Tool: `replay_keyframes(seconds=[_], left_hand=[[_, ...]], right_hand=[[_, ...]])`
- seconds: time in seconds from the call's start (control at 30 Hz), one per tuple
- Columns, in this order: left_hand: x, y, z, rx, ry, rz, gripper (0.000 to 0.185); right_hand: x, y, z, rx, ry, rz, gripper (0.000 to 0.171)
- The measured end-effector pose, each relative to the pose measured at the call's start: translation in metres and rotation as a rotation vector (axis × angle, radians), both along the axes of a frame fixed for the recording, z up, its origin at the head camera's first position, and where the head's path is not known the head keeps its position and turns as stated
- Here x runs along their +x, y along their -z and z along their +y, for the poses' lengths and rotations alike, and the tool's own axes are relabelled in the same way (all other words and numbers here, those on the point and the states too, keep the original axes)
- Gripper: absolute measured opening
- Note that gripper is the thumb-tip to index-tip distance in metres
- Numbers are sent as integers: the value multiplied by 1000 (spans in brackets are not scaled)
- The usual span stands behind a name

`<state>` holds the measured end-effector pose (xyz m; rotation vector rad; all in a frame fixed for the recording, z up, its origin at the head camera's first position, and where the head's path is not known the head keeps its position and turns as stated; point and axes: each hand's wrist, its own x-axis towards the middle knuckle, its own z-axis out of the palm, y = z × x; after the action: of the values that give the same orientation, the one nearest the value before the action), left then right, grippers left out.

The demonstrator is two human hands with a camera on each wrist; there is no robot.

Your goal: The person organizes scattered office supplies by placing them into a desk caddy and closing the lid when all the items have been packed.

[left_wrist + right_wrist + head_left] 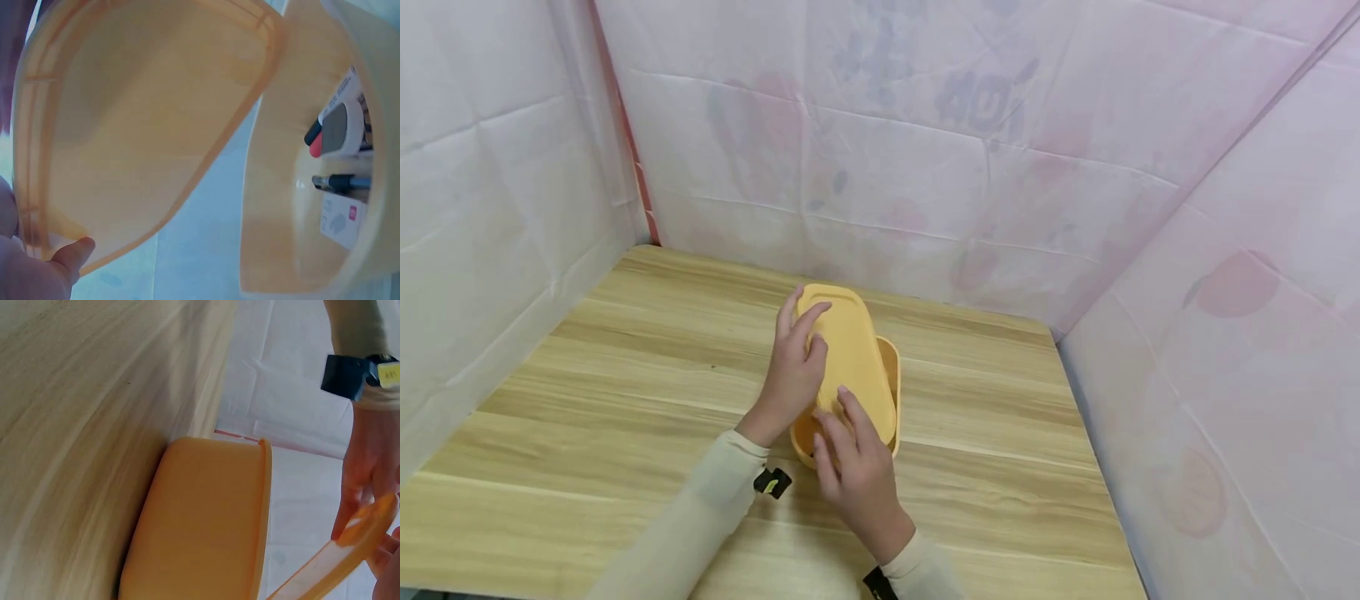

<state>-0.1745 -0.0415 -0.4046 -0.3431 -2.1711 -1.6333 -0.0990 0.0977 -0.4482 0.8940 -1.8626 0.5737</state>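
My left hand (793, 358) holds a yellow plastic lid (853, 350) by its left edge, with a fingertip on the underside in the left wrist view. The lid is tilted above a matching yellow box (891, 362), which shows past it on both sides. Close to the lid's near end is my right hand (861, 483), fingers loosely spread and the forefinger overlapping the lid. Inside the box, the left wrist view shows a pen (340, 182), a grey-and-white block (337, 128), a small white carton (340, 219) and black and red tips beside them.
The box stands on a wood-grain table (625, 400). Pale printed sheets hang behind it as a back wall (887, 167) and at both sides. Each forearm carries a dark strap, one seen as a black wrist mount (345, 376) on the left arm.
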Motion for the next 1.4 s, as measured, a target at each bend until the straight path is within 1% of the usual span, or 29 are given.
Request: replay_keyframes(seconds=[0.1,0.17,0.2,0.3,0.37,0.43,0.5,0.6,0.7,0.8,0.9,1.03,1.17,1.27,1.4], left_hand=[[0,1,-5,27,-15,15,44],[-1,2,-7,45,-19,20,44],[-1,3,-8,55,-20,21,44],[-3,8,-9,96,-33,27,42],[-4,12,-9,124,-47,33,41],[-4,15,-10,149,-68,40,40],[-2,15,-10,172,-87,45,38],[3,7,-10,209,-103,47,38],[11,-5,-10,246,-96,30,37],[17,-13,-12,271,-69,-9,36],[17,-15,-14,292,-55,-64,36],[12,-10,-18,341,-44,-137,36],[2,7,-21,391,-14,-195,36],[-5,19,-20,413,5,-223,35],[-9,28,-18,408,27,-230,34]], right_hand=[[-4,-1,7,-21,-11,-69,26],[-7,-2,14,-42,-12,-161,30],[-9,-2,20,-53,-12,-227,31],[-16,-1,36,-108,5,-468,41],[-20,2,46,-135,37,-608,49],[-24,5,54,-138,87,-706,55],[-27,7,59,-137,118,-757,59],[-30,10,64,-142,130,-798,62],[-31,13,66,-161,111,-846,66],[-31,16,67,-176,87,-888,70],[-29,19,66,-189,53,-897,72],[-26,21,66,-218,8,-896,74],[-22,25,66,-268,-24,-902,75],[-19,27,65,-304,-41,-890,75],[-15,30,64,-338,-50,-842,73]])
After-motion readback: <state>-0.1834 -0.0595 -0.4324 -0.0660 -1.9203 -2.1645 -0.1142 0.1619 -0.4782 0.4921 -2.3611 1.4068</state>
